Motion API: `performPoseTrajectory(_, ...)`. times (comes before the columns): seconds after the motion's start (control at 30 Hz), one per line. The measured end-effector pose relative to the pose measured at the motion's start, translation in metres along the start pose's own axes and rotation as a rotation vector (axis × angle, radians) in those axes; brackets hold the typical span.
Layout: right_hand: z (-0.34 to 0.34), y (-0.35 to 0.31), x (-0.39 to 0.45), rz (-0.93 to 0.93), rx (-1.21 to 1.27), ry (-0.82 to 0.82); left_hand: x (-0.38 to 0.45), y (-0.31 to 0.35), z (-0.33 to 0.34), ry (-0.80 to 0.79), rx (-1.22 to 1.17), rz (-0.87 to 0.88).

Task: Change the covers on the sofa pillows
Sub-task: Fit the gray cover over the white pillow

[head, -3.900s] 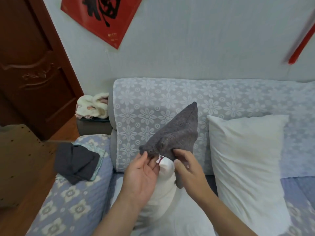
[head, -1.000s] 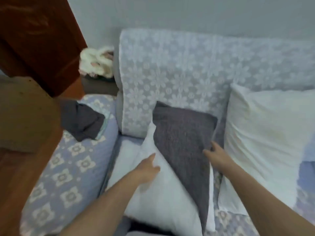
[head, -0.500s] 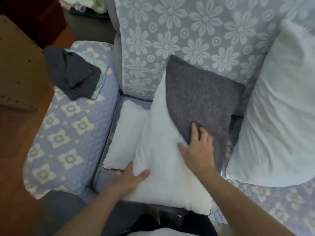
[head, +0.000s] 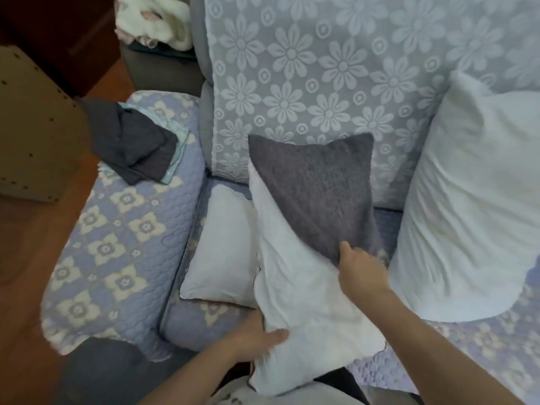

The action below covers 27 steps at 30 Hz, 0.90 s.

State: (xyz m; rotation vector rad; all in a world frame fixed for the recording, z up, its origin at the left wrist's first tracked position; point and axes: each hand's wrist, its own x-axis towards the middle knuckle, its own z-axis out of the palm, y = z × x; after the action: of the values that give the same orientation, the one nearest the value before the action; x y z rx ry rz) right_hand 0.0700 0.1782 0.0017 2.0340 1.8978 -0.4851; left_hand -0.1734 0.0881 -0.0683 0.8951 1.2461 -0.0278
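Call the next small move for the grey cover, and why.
Probably pull the grey cover further down the white pillow. It sheathes only the far end; the near half is bare. The right hand grips the cover's edge while the left hand steadies the pillow's near corner.

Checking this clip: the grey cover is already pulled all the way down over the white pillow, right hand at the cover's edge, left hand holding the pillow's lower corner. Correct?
Not quite. The head view shows the grey cover only over the upper part of the pillow; its lower half is bare white. The rest stands: the right hand is at the cover's edge and the left hand holds the lower corner.
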Motion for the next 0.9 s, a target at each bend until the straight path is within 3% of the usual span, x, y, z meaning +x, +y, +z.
performPoseTrajectory(0.07, 0.0, 0.0, -0.005, 0.006, -0.028, -0.047, 0.004, -0.003, -0.015, -0.086, -0.188, -0.002)
performPoseTrajectory(0.1, 0.001, -0.001, -0.008, -0.007, -0.07, -0.049, 0.009, 0.003, -0.022, -0.035, -0.271, 0.021)
performPoseTrajectory(0.2, 0.005, -0.007, -0.012, -0.014, -0.148, -0.034, 0.031, 0.046, -0.053, 0.378, -0.316, 0.114)
performPoseTrajectory(0.23, 0.005, -0.012, -0.011, -0.011, -0.158, -0.036, 0.041, 0.063, -0.066, 0.444, -0.371, 0.155)
performPoseTrajectory(0.33, -0.001, -0.026, -0.003, -0.038, -0.099, -0.041, 0.068, 0.111, -0.091, 0.414, -0.414, 0.277)
performPoseTrajectory(0.47, -0.021, -0.059, 0.038, -0.149, 0.328, 0.058, 0.091, 0.135, -0.085, 0.397, -0.22, 0.42)
performPoseTrajectory(0.53, -0.039, -0.072, 0.07, -0.137, 0.4, 0.164, 0.089, 0.134, -0.073, 0.342, -0.143, 0.507)
performPoseTrajectory(0.7, -0.068, -0.087, 0.117, -0.186, 0.041, 0.309, 0.067, 0.134, -0.032, 0.297, -0.027, 0.56)
performPoseTrajectory(0.8, -0.074, -0.083, 0.111, -0.203, 0.02, 0.426, 0.068, 0.141, -0.019, 0.319, 0.029, 0.576)
performPoseTrajectory(0.9, -0.075, -0.085, 0.084, -0.466, -0.012, 0.441, 0.081, 0.149, -0.009, 0.314, 0.374, 0.543)
